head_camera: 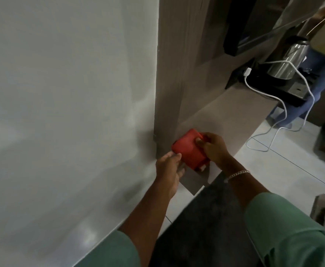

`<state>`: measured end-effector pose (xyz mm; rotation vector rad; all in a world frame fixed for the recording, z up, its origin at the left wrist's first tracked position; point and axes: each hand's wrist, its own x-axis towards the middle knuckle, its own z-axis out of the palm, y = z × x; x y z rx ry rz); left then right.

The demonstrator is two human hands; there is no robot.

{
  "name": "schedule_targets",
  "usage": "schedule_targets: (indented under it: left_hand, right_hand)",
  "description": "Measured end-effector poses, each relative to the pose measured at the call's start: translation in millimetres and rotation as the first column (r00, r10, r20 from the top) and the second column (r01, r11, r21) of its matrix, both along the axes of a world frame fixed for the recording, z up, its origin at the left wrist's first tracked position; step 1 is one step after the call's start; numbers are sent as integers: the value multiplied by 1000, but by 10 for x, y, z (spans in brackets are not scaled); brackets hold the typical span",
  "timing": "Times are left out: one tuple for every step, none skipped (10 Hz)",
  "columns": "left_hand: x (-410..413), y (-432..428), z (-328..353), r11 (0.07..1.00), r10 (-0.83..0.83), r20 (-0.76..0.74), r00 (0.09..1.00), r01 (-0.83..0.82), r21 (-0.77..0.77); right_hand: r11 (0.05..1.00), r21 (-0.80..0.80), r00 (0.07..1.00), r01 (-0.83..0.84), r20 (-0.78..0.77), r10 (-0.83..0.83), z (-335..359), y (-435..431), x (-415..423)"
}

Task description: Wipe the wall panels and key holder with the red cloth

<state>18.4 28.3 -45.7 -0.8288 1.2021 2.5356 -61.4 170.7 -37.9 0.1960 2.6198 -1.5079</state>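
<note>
A folded red cloth (189, 150) is held between both hands, just above the near corner of a grey-brown shelf (225, 116). My left hand (168, 168) grips its lower left edge with the fingertips. My right hand (213, 149) pinches its right side, thumb on top. A pale wall panel (61, 93) fills the left half of the view, and a ribbed grey-brown panel (177, 64) stands behind the cloth. No key holder is visible.
A steel kettle (288, 60) stands on a black base (269, 81) at the shelf's far end. A white cable (285, 112) hangs from there to the tiled floor (285, 170). A person in jeans (323, 74) stands at far right. A dark mat (206, 218) lies below me.
</note>
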Motion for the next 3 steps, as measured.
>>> schedule_targets:
  left_hand:
    - [1, -95, -27, 999, -36, -16, 999, 36, -4]
    - [11, -232, -10, 995, -44, -18, 999, 42, -90]
    - [152, -523, 225, 937, 4, -32, 999, -15, -350]
  right_hand:
    - [995, 82, 998, 49, -40, -45, -42, -45, -52]
    - [986, 153, 994, 63, -100, -48, -26, -124, 10]
    - [917, 389, 969, 91, -245, 7, 79, -243, 281]
